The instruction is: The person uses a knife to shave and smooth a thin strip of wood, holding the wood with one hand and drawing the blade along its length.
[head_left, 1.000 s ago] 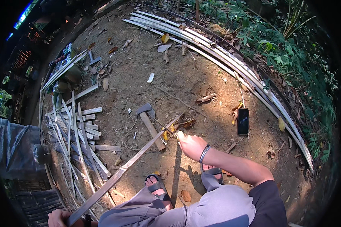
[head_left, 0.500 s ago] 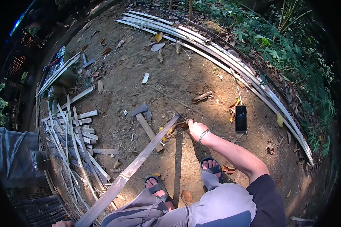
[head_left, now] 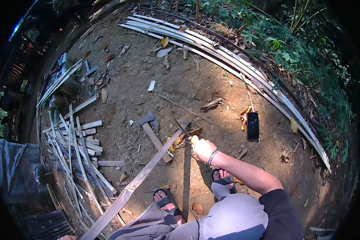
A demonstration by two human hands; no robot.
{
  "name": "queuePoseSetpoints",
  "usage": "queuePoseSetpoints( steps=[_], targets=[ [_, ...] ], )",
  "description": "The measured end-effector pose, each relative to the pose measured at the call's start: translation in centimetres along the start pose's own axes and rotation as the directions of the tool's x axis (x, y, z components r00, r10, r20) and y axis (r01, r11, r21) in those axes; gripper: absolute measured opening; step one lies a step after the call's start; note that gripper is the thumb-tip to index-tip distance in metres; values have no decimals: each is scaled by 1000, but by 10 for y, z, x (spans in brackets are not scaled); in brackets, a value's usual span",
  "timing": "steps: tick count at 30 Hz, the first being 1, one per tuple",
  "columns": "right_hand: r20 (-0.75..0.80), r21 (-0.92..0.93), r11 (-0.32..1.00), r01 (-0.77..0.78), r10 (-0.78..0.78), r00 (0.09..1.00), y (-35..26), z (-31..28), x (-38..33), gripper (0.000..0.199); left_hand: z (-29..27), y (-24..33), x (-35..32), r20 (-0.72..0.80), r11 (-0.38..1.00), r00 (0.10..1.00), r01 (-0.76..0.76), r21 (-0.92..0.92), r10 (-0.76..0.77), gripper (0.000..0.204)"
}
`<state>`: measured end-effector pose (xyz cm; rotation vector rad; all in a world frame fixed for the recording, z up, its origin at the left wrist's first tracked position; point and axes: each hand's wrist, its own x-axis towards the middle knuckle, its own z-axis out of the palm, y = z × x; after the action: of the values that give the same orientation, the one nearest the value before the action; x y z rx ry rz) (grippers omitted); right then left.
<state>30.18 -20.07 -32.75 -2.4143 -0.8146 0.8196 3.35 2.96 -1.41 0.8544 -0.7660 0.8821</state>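
A long split-bamboo strip (head_left: 126, 194) slants up from the lower left corner toward the middle, raised off the ground. Its lower end is in my left hand (head_left: 69, 237), which shows only as a sliver at the bottom edge. Closed round a knife handle, my right hand (head_left: 203, 150) is beside the strip's upper end. The thin dark knife (head_left: 181, 127) points up and left, its blade crossing the strip near the tip. Below the strip's upper part, an axe (head_left: 156, 136) with a wooden handle lies on the soil.
Split bamboo pieces (head_left: 78, 148) are heaped at the left. Long pale bamboo strips (head_left: 224, 56) curve along the far right, beside green plants (head_left: 284, 48). A phone (head_left: 253, 126) lies right of my hand. A hammer-like tool (head_left: 91, 70) rests at the far left.
My right hand has shifted slightly left and down, and the knife blade now lies across the strip's upper end. The strip stays nearly in place.
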Motion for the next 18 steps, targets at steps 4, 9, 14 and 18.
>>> queuePoseSetpoints(
  steps=[4,9,14,18],
  targets=[
    [6,-216,972,-86,90,996,68,7,36,25,-16,27,-11,-177,995,984,6,98,11,44],
    [-224,97,989,111,-87,971,-18,-35,-13,24,-25,55,-17,-420,766,861,58,641,287,38],
    [-384,330,894,304,-167,908,-30,-21,-38,23,-41,49,-27,-539,773,781,119,623,315,48],
    [-359,302,872,386,-271,893,-51,-1,-52,22,-33,49,-33,-536,631,727,183,754,429,53]
  ],
)
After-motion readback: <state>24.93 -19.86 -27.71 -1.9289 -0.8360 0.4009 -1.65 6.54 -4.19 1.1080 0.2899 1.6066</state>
